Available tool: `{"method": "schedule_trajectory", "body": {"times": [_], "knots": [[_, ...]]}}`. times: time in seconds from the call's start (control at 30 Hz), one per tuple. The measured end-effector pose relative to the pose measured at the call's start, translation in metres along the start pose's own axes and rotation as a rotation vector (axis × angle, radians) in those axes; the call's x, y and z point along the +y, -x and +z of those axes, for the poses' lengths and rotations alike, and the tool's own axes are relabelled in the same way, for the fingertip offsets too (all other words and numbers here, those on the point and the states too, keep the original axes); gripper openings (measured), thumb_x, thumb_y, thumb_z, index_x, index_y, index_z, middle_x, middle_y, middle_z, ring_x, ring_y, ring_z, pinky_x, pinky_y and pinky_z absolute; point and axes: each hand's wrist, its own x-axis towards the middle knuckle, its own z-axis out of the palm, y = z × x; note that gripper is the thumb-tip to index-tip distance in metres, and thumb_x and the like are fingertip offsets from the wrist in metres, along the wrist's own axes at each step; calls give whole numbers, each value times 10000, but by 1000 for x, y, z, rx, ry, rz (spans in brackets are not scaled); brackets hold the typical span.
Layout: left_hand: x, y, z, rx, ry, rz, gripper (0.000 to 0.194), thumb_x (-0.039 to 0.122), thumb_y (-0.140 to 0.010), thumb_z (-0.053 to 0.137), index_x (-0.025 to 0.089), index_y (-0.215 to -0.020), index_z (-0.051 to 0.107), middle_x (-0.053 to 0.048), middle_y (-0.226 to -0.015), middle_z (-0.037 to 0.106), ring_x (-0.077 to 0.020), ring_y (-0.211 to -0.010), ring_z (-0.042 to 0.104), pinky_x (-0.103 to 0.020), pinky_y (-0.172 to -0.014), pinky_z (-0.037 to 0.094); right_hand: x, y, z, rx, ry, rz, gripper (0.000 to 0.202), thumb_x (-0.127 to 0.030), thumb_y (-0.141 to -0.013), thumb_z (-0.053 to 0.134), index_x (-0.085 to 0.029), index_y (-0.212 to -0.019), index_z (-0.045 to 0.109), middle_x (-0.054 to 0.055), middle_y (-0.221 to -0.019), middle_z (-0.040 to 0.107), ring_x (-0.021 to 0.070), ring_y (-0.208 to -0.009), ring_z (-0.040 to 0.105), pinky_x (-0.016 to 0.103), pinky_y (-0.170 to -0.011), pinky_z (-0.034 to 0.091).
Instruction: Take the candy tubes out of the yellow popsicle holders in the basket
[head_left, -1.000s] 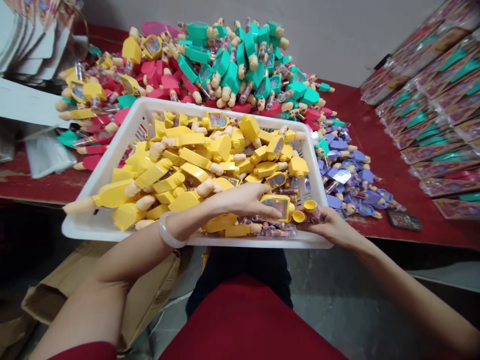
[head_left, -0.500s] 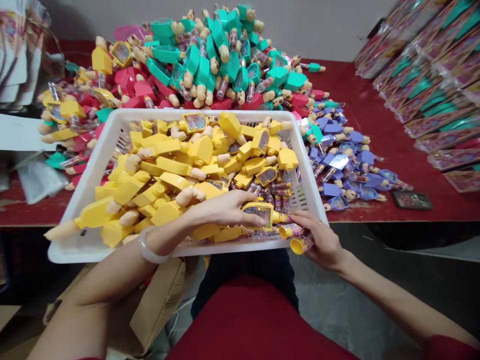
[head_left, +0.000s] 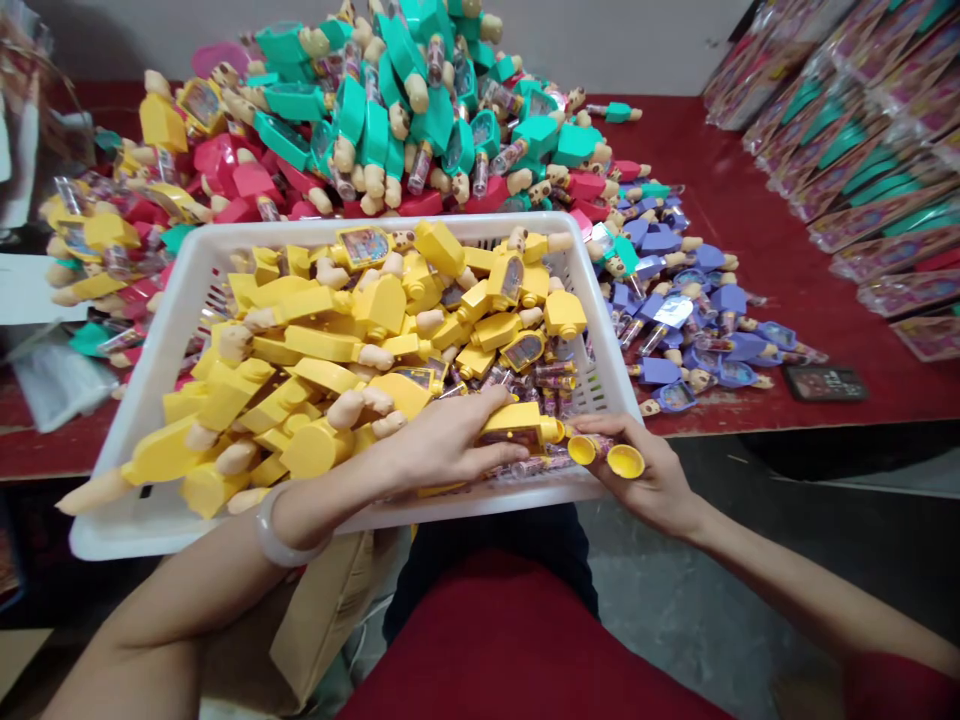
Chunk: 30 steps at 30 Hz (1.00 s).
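Note:
My left hand (head_left: 457, 440) is closed round a yellow plastic toy (head_left: 517, 425) with a flat body and a short neck that points right. My right hand (head_left: 649, 465) grips several small clear tubes with yellow open ends (head_left: 625, 461), and its fingers are at the toy's neck. Whether a tube is joined to that neck I cannot tell. Below both hands stands a white plastic basket (head_left: 127, 440), full of yellow toys (head_left: 322, 345) with beige knobs. More printed tubes (head_left: 555, 375) lie in its right part.
Behind the basket rises a heap of green toys (head_left: 360, 110) over red ones (head_left: 255, 180). Purple toys (head_left: 660, 370) spread to the right on the red table (head_left: 720, 210), near a black phone-like object (head_left: 825, 383). Bagged packs (head_left: 862, 190) line the right; a cardboard box (head_left: 322, 610) stands below.
The yellow toy has turned in my left hand, so its edge now shows more than its window. My right hand has tipped the tubes so their open ends face me.

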Motion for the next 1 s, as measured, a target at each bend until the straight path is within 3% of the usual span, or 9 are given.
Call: {"method": "schedule_trajectory", "body": {"times": [0.1, 0.23, 0.37, 0.5, 0.7, 0.87, 1.0], "knots": [[0, -1, 2, 13, -1, 9, 328, 513, -925, 510, 193, -997, 494, -44, -933, 605, -182, -823, 572, -270, -695, 417, -2, -2, 0, 33, -23, 58, 205, -331, -905, 611, -226, -1079, 594, 83, -1053, 691, 238, -995, 668, 355, -856, 553], [0, -2, 1, 14, 5, 4, 341, 523, -921, 513, 193, -1007, 503, -49, -943, 609, -184, -825, 573, -269, -695, 420, -4, -2, -1, 39, 1, -3, 202, -300, -915, 589, -226, -1103, 586, 86, -1060, 684, 234, -1001, 665, 347, -852, 559], [2, 1, -1, -2, -40, -1, 328, 507, -928, 507, 195, -1028, 524, -51, -948, 622, -190, -835, 583, -274, -707, 414, 0, 9, 2, 39, 146, -203, 335, -268, -920, 560, -229, -1251, 544, 123, -1151, 667, 254, -1079, 647, 389, -911, 555], [3, 2, -4, -115, -2, -45, 368, 548, -910, 517, 194, -1006, 552, -37, -892, 633, -184, -776, 583, -265, -646, 390, 8, 19, 8, 46, 288, -412, 516, -207, -918, 551, -200, -1422, 443, 170, -1289, 611, 277, -1162, 613, 425, -916, 561], [-5, -2, -2, -265, 312, -185, 418, 531, -840, 627, 221, -1121, 619, -20, -1083, 675, -208, -940, 619, -276, -768, 447, 22, 20, 8, -5, 344, -630, 549, -134, -922, 503, -121, -1463, 406, 222, -1324, 585, 271, -1191, 598, 416, -896, 571], [-7, -2, 2, -345, 420, -234, 450, 543, -809, 661, 221, -1122, 643, -7, -1094, 686, -214, -962, 627, -280, -798, 464, 22, 20, 4, -37, 330, -647, 506, -128, -940, 464, -167, -1443, 433, 185, -1288, 623, 243, -1162, 620, 381, -858, 580], [6, 4, 1, -232, 175, -119, 417, 523, -861, 603, 184, -1103, 623, -49, -1008, 679, -212, -876, 625, -278, -732, 446, 17, 17, 3, -59, 247, -578, 440, -200, -960, 475, -138, -1395, 481, 213, -1259, 633, 250, -1139, 632, 388, -847, 578]]}}
